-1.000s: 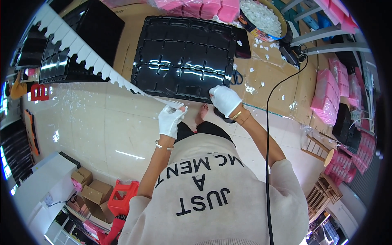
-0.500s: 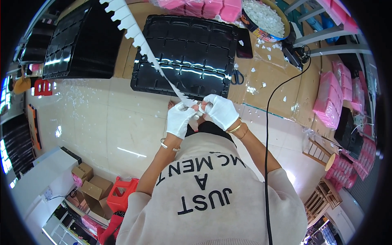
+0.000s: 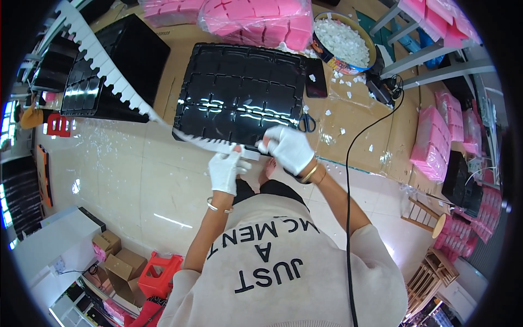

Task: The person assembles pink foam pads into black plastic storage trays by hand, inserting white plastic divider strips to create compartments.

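1. Head view, looking down past the person's chest: both hands wear white gloves and meet over the floor, just near of a black tray (image 3: 239, 92).
2. The left hand (image 3: 225, 170) curls its fingers around the near end of a long white toothed strip (image 3: 114, 73); the thumb presses on top.
3. The right hand (image 3: 290, 148) is closed around a small dark tool (image 3: 256, 147) at the strip's end; the glove hides most of the tool, so its kind is hard to make out.
4. The strip runs from the hands far and left, crossing the floor and a second black tray (image 3: 117, 65), and is cut off by the picture's rim.
5. Scissors (image 3: 306, 122) lie just right of the near tray, on cardboard (image 3: 359, 125) scattered with white scraps.
6. A round tin (image 3: 343, 46) of white pieces stands far right; pink foam blocks (image 3: 261, 19) sit behind the tray, partly cut off at the top.
7. A black cable (image 3: 348, 218) runs from the far right toward the person's right shoulder.
8. Open pale floor (image 3: 109, 180) lies left of the hands; boxes and a red stool (image 3: 158, 275) crowd the near left.
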### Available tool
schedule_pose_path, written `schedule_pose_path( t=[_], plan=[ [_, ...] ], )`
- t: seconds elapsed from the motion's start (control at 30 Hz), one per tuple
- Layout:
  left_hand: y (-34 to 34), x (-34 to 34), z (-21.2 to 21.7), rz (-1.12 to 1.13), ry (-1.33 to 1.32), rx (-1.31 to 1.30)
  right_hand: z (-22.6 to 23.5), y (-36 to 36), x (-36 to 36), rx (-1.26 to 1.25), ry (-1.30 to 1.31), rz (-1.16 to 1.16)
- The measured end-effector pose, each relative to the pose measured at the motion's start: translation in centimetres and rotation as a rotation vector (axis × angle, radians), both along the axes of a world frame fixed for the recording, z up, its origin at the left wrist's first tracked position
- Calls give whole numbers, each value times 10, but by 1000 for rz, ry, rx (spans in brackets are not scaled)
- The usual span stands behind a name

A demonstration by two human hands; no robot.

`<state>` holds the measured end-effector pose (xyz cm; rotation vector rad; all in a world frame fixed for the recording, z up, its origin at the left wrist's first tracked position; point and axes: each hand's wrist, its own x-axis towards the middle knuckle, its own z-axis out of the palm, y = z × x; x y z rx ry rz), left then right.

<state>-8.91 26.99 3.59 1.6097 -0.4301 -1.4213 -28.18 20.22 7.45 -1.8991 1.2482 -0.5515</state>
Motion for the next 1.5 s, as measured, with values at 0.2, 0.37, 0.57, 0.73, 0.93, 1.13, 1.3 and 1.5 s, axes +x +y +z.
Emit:
schedule_pose_path(
  t=[0.2,0.37,0.57,0.73,0.93,1.13,1.3,1.5],
  plan=[
    [4,101,-49,173,-556,-8,-28,-146,-59,-230,275,-152],
    [20,207,-81,171,-984,64,-54,-219,-61,-461,523,64],
    [-7,246,-78,397,-854,86,-86,-248,-56,-376,732,49],
    [-21,239,-67,618,-710,-259,-93,-255,-51,-436,738,6],
    [3,172,-48,587,-814,-208,-104,-227,-44,-558,607,53],
    [-70,73,22,40,-656,-409,-58,-183,-50,-322,154,-186],
    [-200,87,27,-201,-809,-635,-41,-234,-118,-224,221,-475],
    [-311,109,9,-255,-564,-631,-18,-226,-71,-161,286,23]
  ],
)
